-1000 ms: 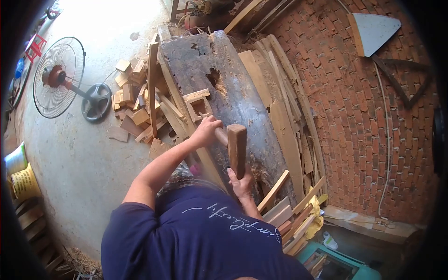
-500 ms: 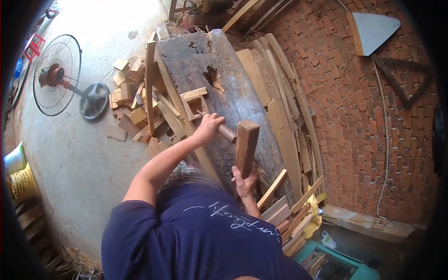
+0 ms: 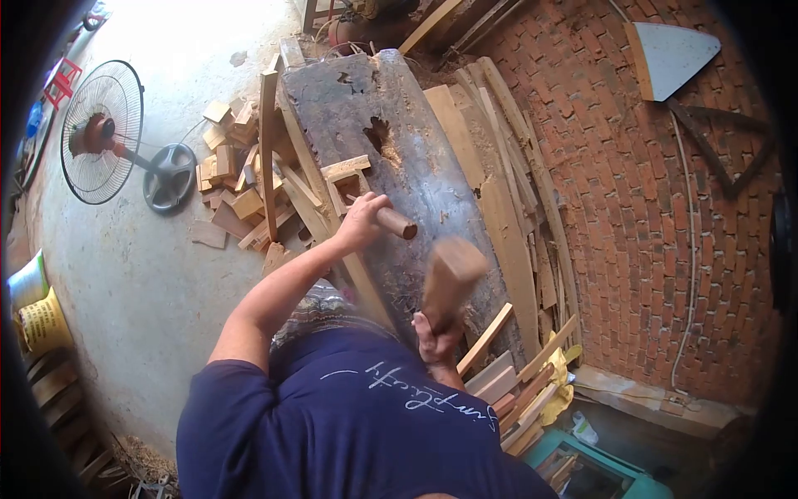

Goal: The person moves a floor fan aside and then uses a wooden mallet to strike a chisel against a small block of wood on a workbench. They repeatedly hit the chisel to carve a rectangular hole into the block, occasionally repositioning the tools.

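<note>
My left hand (image 3: 363, 220) is closed around a chisel (image 3: 397, 223) by its round brown wooden handle. The butt of that handle sticks out to the right, and the blade end is mostly hidden at a small wooden frame piece (image 3: 347, 173) with an opening. That piece sits on the left side of a thick, worn wooden slab bench (image 3: 332, 112). Closer to my body, my right hand (image 3: 438, 337) grips a squared wooden mallet (image 3: 453, 279), blurred by motion. The mallet head is apart from the chisel handle, below and to the right.
Offcut blocks (image 3: 224, 166) lie piled left of the bench, near a standing fan (image 3: 101, 133). Long boards (image 3: 490, 191) line its right side before a brick wall (image 3: 615, 216). Wood strips (image 3: 519, 395) lean close by my right arm.
The mallet has tipped and drawn away from the chisel butt, toward my body and to the right. My left hand with the chisel has shifted slightly up and left.
</note>
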A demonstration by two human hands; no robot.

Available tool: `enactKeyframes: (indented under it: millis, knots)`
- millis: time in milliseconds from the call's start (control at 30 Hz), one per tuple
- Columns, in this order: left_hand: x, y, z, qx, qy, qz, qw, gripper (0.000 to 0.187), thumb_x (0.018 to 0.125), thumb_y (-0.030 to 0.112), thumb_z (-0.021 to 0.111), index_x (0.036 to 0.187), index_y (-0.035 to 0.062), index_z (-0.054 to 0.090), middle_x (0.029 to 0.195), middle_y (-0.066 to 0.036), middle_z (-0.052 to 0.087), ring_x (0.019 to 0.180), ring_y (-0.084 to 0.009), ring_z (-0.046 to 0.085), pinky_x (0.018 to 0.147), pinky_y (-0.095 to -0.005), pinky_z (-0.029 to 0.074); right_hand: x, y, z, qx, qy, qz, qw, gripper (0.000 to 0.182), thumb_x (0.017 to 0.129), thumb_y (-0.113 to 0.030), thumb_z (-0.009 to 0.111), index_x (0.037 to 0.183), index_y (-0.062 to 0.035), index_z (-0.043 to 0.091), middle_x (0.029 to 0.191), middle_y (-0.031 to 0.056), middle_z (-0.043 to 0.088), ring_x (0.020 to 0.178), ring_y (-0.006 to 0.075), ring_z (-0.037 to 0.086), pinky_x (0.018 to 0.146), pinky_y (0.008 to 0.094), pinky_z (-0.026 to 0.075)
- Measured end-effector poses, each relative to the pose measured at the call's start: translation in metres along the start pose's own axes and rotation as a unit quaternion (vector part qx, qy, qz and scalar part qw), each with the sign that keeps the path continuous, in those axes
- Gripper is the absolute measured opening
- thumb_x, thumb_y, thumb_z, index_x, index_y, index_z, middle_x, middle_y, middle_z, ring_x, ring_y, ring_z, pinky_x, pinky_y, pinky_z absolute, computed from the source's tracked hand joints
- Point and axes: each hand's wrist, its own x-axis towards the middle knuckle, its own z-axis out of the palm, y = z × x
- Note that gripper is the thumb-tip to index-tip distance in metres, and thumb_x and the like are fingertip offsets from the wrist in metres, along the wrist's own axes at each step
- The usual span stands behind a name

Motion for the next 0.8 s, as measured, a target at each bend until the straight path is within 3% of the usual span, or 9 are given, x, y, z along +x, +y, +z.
enactKeyframes:
  millis: [67,133,167,300,333,400,433,533,800]
  knots:
    - [0.0,-0.001,-0.007,-0.009,0.006,0.002,1.0,0.034,0.07,-0.001,0.068,0.102,0.0067,0.06,0.1,-0.014,0.057,0.1,-0.0366,0.056,0.087,-0.0435,0.045,0.007,-0.011,0.006,0.039,-0.012,-0.017,0.999,0.05,0.085,-0.026,0.076,0.122,-0.0025,0.053,0.106,0.0165,0.066,0.096,0.0205,0.066,0.083,0.0348,0.051]
    - [0.002,-0.005,-0.008,-0.046,0.0,0.005,0.999,0.035,0.07,-0.002,0.067,0.102,0.0074,0.06,0.1,-0.014,0.057,0.099,-0.0371,0.056,0.085,-0.0445,0.046,0.031,-0.023,0.021,-0.131,-0.049,0.007,0.99,0.047,0.085,-0.026,0.076,0.12,-0.0025,0.054,0.102,0.0167,0.066,0.094,0.0208,0.067,0.081,0.0347,0.051]
    - [0.0,-0.005,-0.008,-0.046,-0.003,0.005,0.999,0.035,0.07,-0.002,0.067,0.102,0.0074,0.06,0.1,-0.014,0.057,0.099,-0.0371,0.056,0.085,-0.0445,0.046,0.038,-0.018,0.021,-0.117,-0.094,0.175,0.973,0.045,0.086,-0.026,0.075,0.119,-0.0024,0.055,0.099,0.0166,0.066,0.091,0.0209,0.067,0.08,0.0346,0.051]
    - [-0.002,-0.001,-0.01,-0.028,0.001,0.024,0.999,0.034,0.07,-0.003,0.067,0.102,0.0076,0.06,0.099,-0.015,0.057,0.099,-0.0387,0.055,0.085,-0.0452,0.046,0.026,-0.006,0.012,-0.006,0.011,0.047,0.999,0.042,0.085,-0.025,0.077,0.114,-0.0013,0.057,0.099,0.0132,0.066,0.089,0.0209,0.066,0.078,0.0338,0.051]
    - [0.001,0.001,-0.011,-0.013,0.003,0.026,1.0,0.035,0.07,-0.003,0.067,0.102,0.0076,0.059,0.099,-0.015,0.056,0.099,-0.0394,0.055,0.085,-0.0455,0.046,0.022,0.01,0.009,-0.007,0.011,0.044,0.999,0.042,0.085,-0.025,0.077,0.114,-0.0013,0.057,0.099,0.0132,0.066,0.089,0.0209,0.066,0.078,0.0338,0.051]
    - [-0.002,-0.003,-0.004,-0.002,-0.002,0.033,0.999,0.035,0.069,-0.003,0.067,0.102,0.0073,0.06,0.1,-0.015,0.056,0.1,-0.0393,0.054,0.087,-0.0455,0.045,0.017,0.032,0.004,0.001,-0.027,-0.063,0.998,0.044,0.084,-0.025,0.077,0.114,-0.001,0.057,0.1,0.0122,0.066,0.089,0.0204,0.065,0.078,0.0335,0.051]
    - [-0.004,-0.006,0.001,0.009,-0.009,0.04,0.999,0.035,0.069,-0.002,0.067,0.102,0.0071,0.06,0.101,-0.015,0.056,0.101,-0.0392,0.052,0.088,-0.0456,0.045,0.013,0.039,0.012,-0.013,-0.014,0.029,0.999,0.046,0.083,-0.027,0.078,0.114,-0.0008,0.057,0.097,0.0126,0.067,0.087,0.0209,0.066,0.078,0.0337,0.051]
    - [-0.007,-0.014,0.017,0.057,0.012,0.096,0.994,0.035,0.068,-0.001,0.064,0.102,0.0105,0.062,0.1,-0.014,0.056,0.1,-0.0362,0.052,0.09,-0.0443,0.042,0.026,0.007,0.022,-0.079,-0.057,0.126,0.987,0.046,0.082,-0.029,0.079,0.112,-0.0009,0.058,0.091,0.0114,0.067,0.083,0.0212,0.066,0.075,0.034,0.051]
    - [-0.012,-0.011,0.021,0.112,0.01,0.134,0.985,0.037,0.067,0.001,0.068,0.101,0.0102,0.059,0.102,-0.013,0.054,0.104,-0.0377,0.048,0.092,-0.0451,0.041,0.007,-0.02,-0.004,0.001,0.007,0.091,0.996,0.046,0.081,-0.03,0.08,0.109,-0.0008,0.058,0.088,0.0087,0.065,0.078,0.0182,0.063,0.075,0.0327,0.051]
